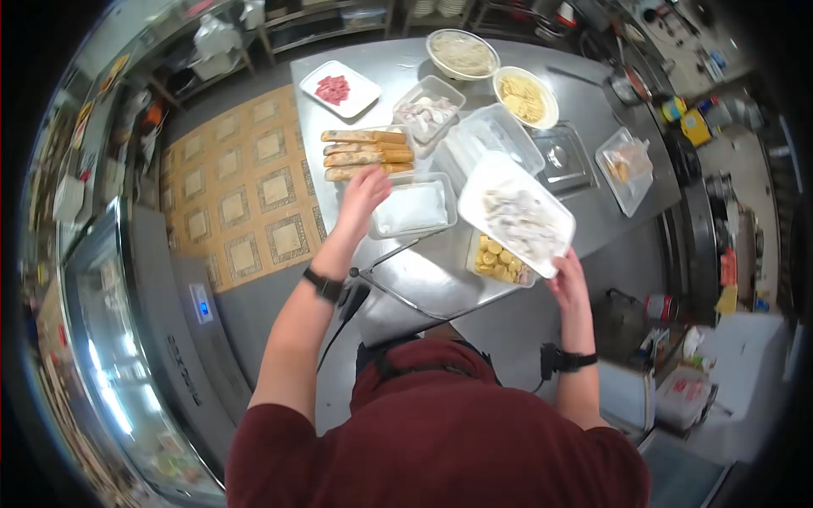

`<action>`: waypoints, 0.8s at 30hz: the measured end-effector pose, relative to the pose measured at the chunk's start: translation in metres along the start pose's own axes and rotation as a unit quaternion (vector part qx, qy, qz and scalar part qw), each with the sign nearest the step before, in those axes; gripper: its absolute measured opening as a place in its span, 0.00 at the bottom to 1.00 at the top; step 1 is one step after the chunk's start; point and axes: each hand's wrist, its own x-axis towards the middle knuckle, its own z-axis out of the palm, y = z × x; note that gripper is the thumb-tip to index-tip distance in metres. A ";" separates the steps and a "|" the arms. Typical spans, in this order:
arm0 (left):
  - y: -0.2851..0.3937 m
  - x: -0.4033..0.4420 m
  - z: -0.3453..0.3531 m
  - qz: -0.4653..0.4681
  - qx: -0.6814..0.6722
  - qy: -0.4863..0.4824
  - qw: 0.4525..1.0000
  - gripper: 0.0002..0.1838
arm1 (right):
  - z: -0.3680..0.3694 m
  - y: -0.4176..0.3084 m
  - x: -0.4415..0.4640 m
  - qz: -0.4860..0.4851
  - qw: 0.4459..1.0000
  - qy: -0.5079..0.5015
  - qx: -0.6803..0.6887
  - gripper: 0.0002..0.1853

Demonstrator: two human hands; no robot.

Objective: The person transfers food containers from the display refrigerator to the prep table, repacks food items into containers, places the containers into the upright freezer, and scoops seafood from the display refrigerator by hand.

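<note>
My right hand (571, 284) grips the lower right corner of a white tray (484, 173), which is tilted and holds pale, greyish-white strips that look like raw seafood. Partly under that tray is a clear container of round yellow slices (498, 261). My left hand (367, 196), its fingers loosely apart, hovers by the near edge of several long brown sticks (364, 157); whether it touches them I cannot tell. Just right of this hand sits a clear plastic container with a white content (412, 208).
Across the metal table (394, 68) stand a white plate of red meat (333, 90), a tub of pale pieces (428, 112), a bowl of noodles (463, 55), a bowl of yellow food (523, 96) and a bagged tray (627, 165). A glass-fronted fridge (110, 339) is at left.
</note>
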 end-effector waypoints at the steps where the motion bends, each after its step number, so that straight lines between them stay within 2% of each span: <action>1: 0.004 0.028 0.024 0.014 -0.040 -0.036 0.998 0.23 | -0.008 -0.004 -0.020 -0.022 0.999 0.043 -0.004 0.20; 3: -0.015 0.109 0.056 -0.021 -0.046 -0.005 0.999 0.24 | -0.024 -0.005 -0.055 -0.059 0.993 0.105 0.022 0.21; 4: -0.009 0.135 0.080 -0.143 -0.063 0.088 0.984 0.21 | -0.027 -0.002 -0.070 -0.077 0.987 0.139 0.036 0.21; 5: -0.004 0.160 0.104 -0.253 -0.099 0.190 0.943 0.18 | -0.031 0.000 -0.085 -0.095 0.979 0.173 0.049 0.21; 6: -0.021 0.181 0.102 -0.248 -0.038 0.142 0.957 0.16 | -0.036 0.002 -0.099 -0.113 0.969 0.209 0.062 0.21; 7: -0.048 0.206 0.084 -0.169 0.080 0.035 0.982 0.13 | -0.040 0.007 -0.113 -0.120 0.962 0.234 0.077 0.21; 8: -0.078 0.242 0.063 -0.031 0.242 -0.065 0.968 0.11 | -0.043 0.012 -0.125 -0.128 0.953 0.257 0.092 0.21; 9: -0.101 0.273 0.046 0.096 0.386 -0.118 0.910 0.10 | -0.047 0.017 -0.136 -0.135 0.944 0.280 0.107 0.20; 10: -0.125 0.308 0.028 0.207 0.462 -0.152 0.849 0.08 | -0.051 0.023 -0.145 -0.138 0.936 0.299 0.123 0.19; 12: -0.073 0.243 0.075 0.114 0.575 -0.104 0.803 0.09 | -0.057 0.031 -0.161 -0.150 0.926 0.316 0.143 0.19; 14: -0.008 0.160 0.125 0.029 0.610 -0.097 0.786 0.09 | -0.065 0.040 -0.174 -0.148 0.923 0.321 0.151 0.19; 17: -0.057 0.242 0.080 0.091 0.706 -0.103 0.694 0.10 | -0.075 0.046 -0.175 -0.143 0.922 0.323 0.161 0.20; 18: -0.067 0.261 0.067 0.112 0.719 -0.094 0.680 0.12 | -0.082 0.051 -0.174 -0.139 0.922 0.321 0.165 0.19; 19: -0.075 0.279 0.056 0.130 0.718 -0.090 0.678 0.14 | -0.088 0.055 -0.171 -0.136 0.922 0.319 0.171 0.19; 20: -0.068 0.274 0.063 0.117 0.721 -0.040 0.682 0.16 | -0.092 0.058 -0.166 -0.132 0.923 0.315 0.177 0.19; 22: -0.063 0.290 0.055 0.055 0.635 0.020 0.770 0.20 | -0.100 0.058 -0.152 -0.116 0.930 0.303 0.173 0.18; 24: -0.051 0.299 0.041 0.048 0.529 -0.005 0.848 0.24 | -0.109 0.061 -0.137 -0.097 0.932 0.304 0.172 0.18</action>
